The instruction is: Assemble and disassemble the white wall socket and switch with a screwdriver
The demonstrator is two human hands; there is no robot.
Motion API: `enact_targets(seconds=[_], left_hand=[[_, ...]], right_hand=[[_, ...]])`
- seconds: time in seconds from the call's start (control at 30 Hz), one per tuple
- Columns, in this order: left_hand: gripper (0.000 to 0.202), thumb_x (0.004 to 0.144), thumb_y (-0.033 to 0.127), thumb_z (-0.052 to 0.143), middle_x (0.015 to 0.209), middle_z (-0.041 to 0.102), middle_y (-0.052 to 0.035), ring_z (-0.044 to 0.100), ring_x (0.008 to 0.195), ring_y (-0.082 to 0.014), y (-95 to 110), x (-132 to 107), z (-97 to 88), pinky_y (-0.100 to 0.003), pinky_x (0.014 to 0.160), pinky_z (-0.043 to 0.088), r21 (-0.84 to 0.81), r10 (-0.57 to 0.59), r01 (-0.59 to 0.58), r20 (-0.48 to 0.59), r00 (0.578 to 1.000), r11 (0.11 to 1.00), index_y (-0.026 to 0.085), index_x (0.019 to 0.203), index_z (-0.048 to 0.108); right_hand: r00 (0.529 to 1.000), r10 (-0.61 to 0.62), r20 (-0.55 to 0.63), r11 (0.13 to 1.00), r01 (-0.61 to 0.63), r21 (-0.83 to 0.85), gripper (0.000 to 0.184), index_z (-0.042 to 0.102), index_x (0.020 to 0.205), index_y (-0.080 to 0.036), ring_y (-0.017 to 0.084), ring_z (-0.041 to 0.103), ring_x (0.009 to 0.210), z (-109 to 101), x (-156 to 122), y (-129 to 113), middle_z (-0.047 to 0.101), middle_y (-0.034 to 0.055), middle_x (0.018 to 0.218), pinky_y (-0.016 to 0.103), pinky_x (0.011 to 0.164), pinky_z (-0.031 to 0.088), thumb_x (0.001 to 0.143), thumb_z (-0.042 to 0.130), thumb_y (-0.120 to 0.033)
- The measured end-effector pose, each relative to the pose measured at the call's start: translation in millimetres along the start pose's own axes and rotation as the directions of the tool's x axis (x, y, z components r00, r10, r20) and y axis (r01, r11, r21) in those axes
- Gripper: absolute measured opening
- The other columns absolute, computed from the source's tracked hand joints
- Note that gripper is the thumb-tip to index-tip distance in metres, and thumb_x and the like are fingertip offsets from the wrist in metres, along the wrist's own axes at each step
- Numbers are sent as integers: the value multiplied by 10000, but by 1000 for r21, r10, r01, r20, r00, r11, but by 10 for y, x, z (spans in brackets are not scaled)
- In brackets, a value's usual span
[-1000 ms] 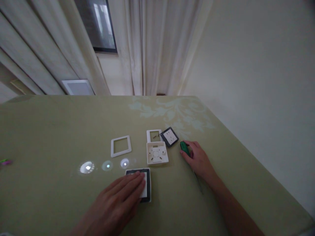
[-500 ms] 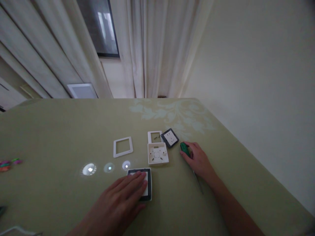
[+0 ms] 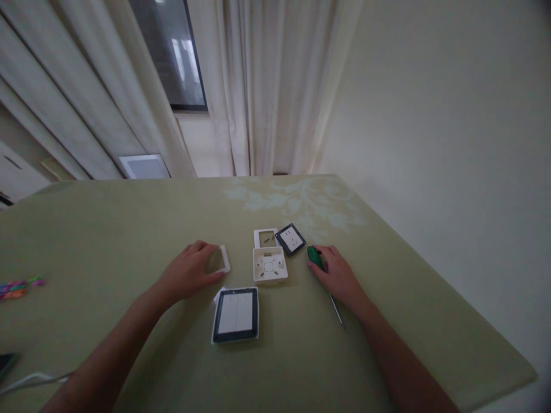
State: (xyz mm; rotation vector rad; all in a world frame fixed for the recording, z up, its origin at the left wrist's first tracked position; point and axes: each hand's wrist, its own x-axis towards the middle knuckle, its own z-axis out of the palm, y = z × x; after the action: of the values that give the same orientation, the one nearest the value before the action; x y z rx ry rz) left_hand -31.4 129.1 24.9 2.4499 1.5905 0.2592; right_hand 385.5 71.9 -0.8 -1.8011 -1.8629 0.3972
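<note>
My left hand (image 3: 189, 271) is closed around the left part of a white square cover frame (image 3: 225, 259), covering much of it. In my right hand (image 3: 338, 272) is a screwdriver (image 3: 315, 257), gripped by its green handle, with the metal shaft pointing back toward me along the table. Between my hands sits an open white wall-mount box (image 3: 270, 265). Behind it lie a second white frame (image 3: 257, 237) with small screws inside its outline and a dark-edged socket panel (image 3: 291, 239), turned at an angle. Closer to me rests a switch panel (image 3: 236, 311) with a dark border, seated in a white box.
Small colourful pieces (image 3: 17, 288) lie at the far left of the green tabletop (image 3: 129, 229). A white cable (image 3: 34, 378) and a dark object (image 3: 6, 363) are at the lower left. Curtains (image 3: 275, 86) hang behind the table, and a wall (image 3: 439, 143) borders its right side.
My left hand has left the switch panel and moved up and left to the white cover frame. My right hand still holds the screwdriver. The view has shifted slightly.
</note>
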Motion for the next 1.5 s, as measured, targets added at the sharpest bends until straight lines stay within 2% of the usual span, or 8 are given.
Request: enact_targets(seconds=[0.23,0.37,0.57,0.87,1.03,1.17,1.27,1.5], left_hand=[[692,883,697,694,1272,715,-165,694,1184,-380,28,-204,-154,-535,1042,566,-132,-10,-2,-90,996,991,171,1331,656],[586,937,590,745,1371,658,-104,665,1227,-324,397,-420,-309,-496,1079,558,-335,100,-112,-53,994,935,261,1400,600],[696,841,367,854,1421,611,-103,571,1321,-357,923,-623,-240,-557,1150,510,-341,270,-221,104,957,914,287,1466,557],[889,768,300,883,1561,577,-121,536,1444,-372,799,-667,-225,-594,1232,463,-301,218,-146,220,951,942,269,1561,483],[848,763,219,842,1598,580,-125,575,1444,-371,966,-740,-107,-592,1221,486,-325,221,-138,236,946,936,284,1540,509],[868,757,321,912,1589,591,-141,581,1436,-378,1378,-671,21,-574,1237,480,-299,210,-124,272,939,946,242,1536,538],[922,770,398,942,1599,586,-153,549,1464,-380,1785,-526,125,-526,1248,479,-253,245,-170,302,921,952,196,1567,526],[847,799,625,914,1432,677,-170,625,1321,-368,2571,224,404,-471,1133,567,-130,315,-294,189,930,947,130,1429,636]], right_hand=[[1000,14,15,1000,-14,-5,480,644,1434,-200,319,706,1200,9,4,-7,666,168,1377,467,1054,551,987,635,-375],[1000,23,17,1000,-23,-10,465,647,1430,-222,319,703,1211,12,-1,-11,666,156,1377,456,1044,552,992,627,-379],[999,39,17,999,-39,-8,463,646,1423,-204,323,695,1219,7,-4,-35,665,166,1375,458,1047,541,992,624,-371],[996,87,10,994,-88,66,517,677,1404,-183,336,695,1138,-13,-13,-87,690,182,1308,471,1039,507,914,676,-349],[991,133,-10,964,-127,232,267,801,1038,-197,297,667,933,-63,7,-79,740,126,993,407,875,491,807,730,-310],[976,218,-22,855,-180,487,157,776,875,-224,205,606,707,-248,107,71,718,38,774,312,665,453,773,721,-329],[943,327,-57,691,-197,695,225,734,796,-206,159,502,557,-479,177,289,651,27,672,269,489,361,788,681,-424],[818,553,-156,279,-5,960,273,695,934,-202,90,361,485,-925,183,762,616,2,734,189,388,280,772,623,-409]])
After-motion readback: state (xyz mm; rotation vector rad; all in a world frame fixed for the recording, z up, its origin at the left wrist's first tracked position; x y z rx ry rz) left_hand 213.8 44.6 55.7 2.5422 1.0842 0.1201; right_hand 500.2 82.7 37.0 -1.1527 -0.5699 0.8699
